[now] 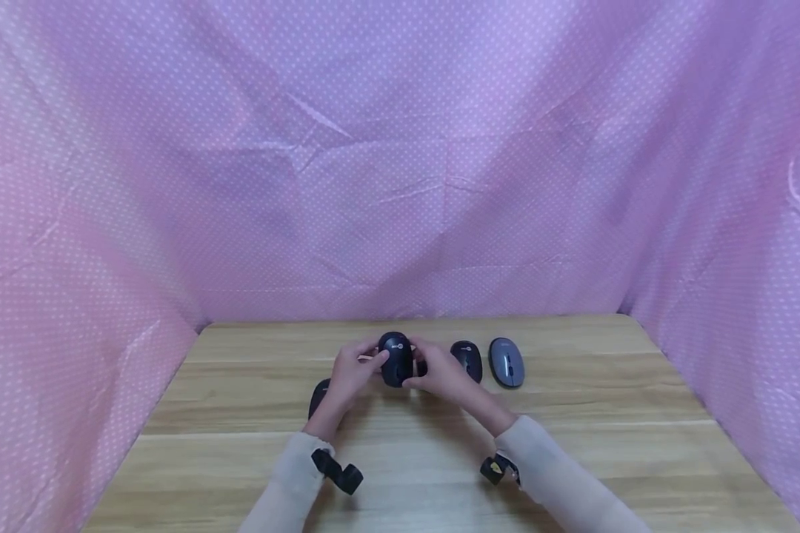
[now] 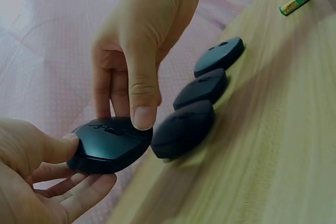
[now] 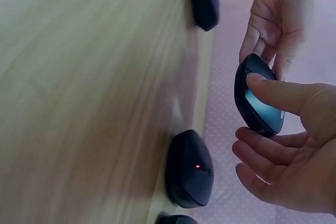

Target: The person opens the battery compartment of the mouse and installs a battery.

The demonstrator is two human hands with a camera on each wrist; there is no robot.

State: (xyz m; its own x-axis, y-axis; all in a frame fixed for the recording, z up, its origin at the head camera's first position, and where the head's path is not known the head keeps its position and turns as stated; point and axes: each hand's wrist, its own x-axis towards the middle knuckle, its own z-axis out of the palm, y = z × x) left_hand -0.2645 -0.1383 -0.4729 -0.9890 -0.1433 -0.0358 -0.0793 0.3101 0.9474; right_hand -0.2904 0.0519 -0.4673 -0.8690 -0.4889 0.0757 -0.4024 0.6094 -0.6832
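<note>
A black computer mouse [image 1: 395, 359] is held off the wooden table between both hands. My left hand [image 1: 352, 372] pinches one end, its thumb on the edge and fingers beneath, as the left wrist view shows. At the other end, the thumb of my right hand [image 1: 445, 376] lies on top of the mouse [image 3: 260, 100]. Beside the right hand rest a black mouse [image 1: 467, 359] and a grey mouse [image 1: 507, 363]. Another dark mouse [image 2: 184, 128], mostly hidden by that hand in the head view, lies close by. One more black mouse [image 1: 318, 396] is partly covered by the left forearm.
A green-and-gold battery [image 2: 295, 2] lies on the wooden table [image 1: 600, 444]. One mouse [image 3: 189, 169] shows a small red light in the right wrist view. Pink dotted cloth [image 1: 400, 185] hangs behind the table and along both sides.
</note>
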